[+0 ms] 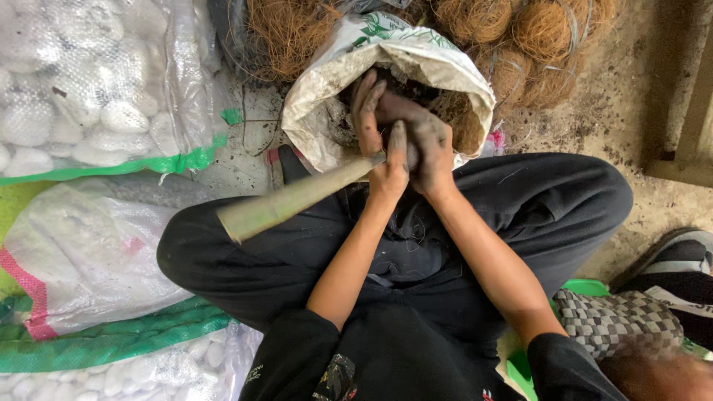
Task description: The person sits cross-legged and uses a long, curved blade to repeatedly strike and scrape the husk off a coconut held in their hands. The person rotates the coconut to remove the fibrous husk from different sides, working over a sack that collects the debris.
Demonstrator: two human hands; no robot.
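A long pale wooden handle slants from lower left up to my hands, its far end hidden between them. My left hand presses against the handle with soil-covered fingers stretched upward. My right hand wraps over the same spot from the right, fingers curled. Both hands hover at the mouth of an open white sack holding dark soil. I sit cross-legged in black trousers just below the sack.
Clear bags of white pebbles lie at upper left and lower left. A white woven sack with green edge lies at left. Coconut-fibre balls pile behind the sack. A sandal and checked cloth lie at right.
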